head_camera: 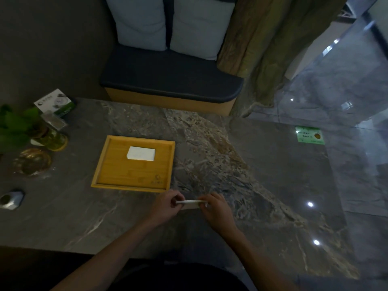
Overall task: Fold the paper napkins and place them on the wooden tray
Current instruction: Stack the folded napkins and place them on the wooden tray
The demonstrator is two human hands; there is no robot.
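Pinching a folded napkin (190, 202) edge-on between my left hand (167, 205) and right hand (215, 207), near the wooden tray (117, 181) holding another folded napkin (141, 153); fingertip contact is obscured.

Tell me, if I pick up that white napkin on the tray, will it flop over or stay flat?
The napkin on the tray is folded into a thick little block, so it would probably stay fairly flat. It looks like soft paper, so likely very light and easy to squash. A loose layer might flop open.
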